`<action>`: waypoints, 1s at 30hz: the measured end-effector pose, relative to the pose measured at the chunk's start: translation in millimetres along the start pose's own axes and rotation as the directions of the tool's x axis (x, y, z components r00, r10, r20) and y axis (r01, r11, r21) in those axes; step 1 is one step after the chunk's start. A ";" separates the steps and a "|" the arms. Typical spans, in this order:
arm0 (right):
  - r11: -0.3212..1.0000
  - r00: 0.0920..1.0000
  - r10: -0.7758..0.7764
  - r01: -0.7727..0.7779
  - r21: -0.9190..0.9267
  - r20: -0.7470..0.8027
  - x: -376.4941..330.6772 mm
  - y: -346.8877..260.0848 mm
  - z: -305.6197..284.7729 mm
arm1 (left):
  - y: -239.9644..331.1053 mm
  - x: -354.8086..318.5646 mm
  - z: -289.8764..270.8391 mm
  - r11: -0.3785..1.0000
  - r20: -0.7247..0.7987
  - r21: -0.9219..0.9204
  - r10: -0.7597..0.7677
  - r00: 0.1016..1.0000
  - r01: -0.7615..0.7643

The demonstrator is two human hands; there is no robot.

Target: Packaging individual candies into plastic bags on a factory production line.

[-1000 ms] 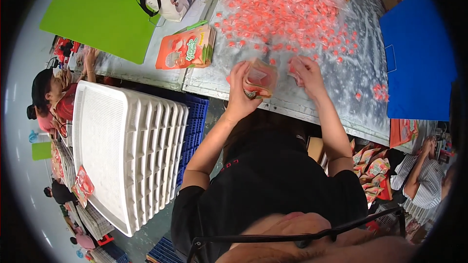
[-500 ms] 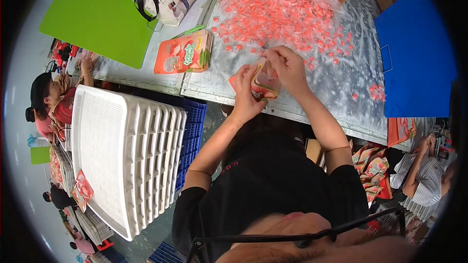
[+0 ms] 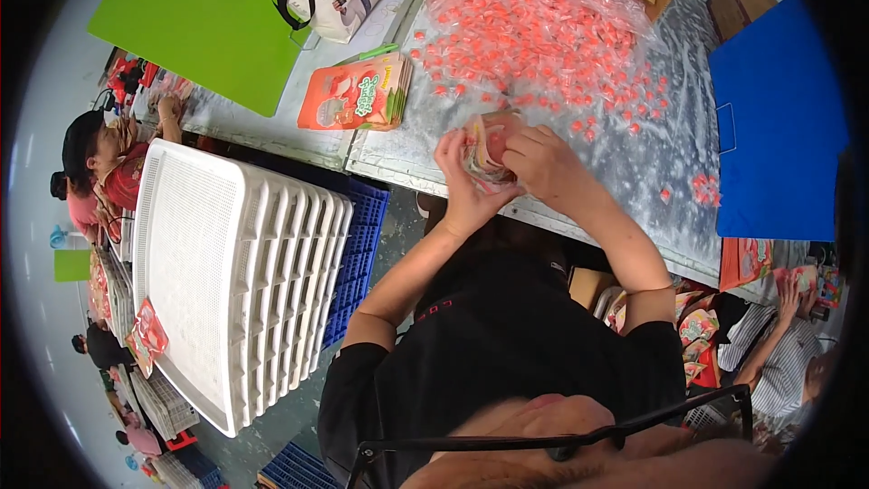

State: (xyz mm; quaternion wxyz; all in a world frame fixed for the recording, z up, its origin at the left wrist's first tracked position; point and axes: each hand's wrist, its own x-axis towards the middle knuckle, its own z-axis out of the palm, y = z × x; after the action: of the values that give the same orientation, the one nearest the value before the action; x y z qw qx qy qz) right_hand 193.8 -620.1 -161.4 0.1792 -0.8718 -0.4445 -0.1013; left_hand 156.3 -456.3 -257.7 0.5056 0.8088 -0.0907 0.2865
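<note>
Head view: left hand (image 3: 459,183) clamps pouch (image 3: 481,147) at its two o'clock; right hand (image 3: 549,168), grip indiscernible, has it at ten.

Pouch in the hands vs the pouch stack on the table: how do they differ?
Pose: the held pouch is off the table, gripped by the left hand with the right hand at it; the pouch stack lies flat.
Shape: the held pouch looks bulged and bent; the stack's top pouch is flat.
Visibility: the hands partly cover the held pouch; the stack's top face shows fully.
Shared: reddish colouring.
</note>
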 end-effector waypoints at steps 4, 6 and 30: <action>0.953 0.949 -0.303 0.299 -0.052 -0.085 -3.6 7.3 -11.7 | -22.3 20.3 -42.0 0.987 0.021 -0.148 -0.061 0.998 0.064; 0.942 0.940 -0.335 0.332 -0.051 -0.071 -4.6 7.3 -6.5 | -24.0 42.4 -60.0 0.956 0.550 -0.227 -0.032 0.834 0.186; 0.988 0.841 -0.121 0.153 -0.018 0.528 40.9 -13.8 1.6 | -21.7 3.8 -50.2 0.820 0.414 -0.455 -0.151 0.898 0.347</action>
State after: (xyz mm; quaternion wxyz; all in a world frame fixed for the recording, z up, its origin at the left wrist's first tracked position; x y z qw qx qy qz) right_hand 206.4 -581.8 -146.1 0.0174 -0.8372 -0.5345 0.1147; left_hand 150.3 -401.8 -255.9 0.7123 0.6858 -0.1466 0.0288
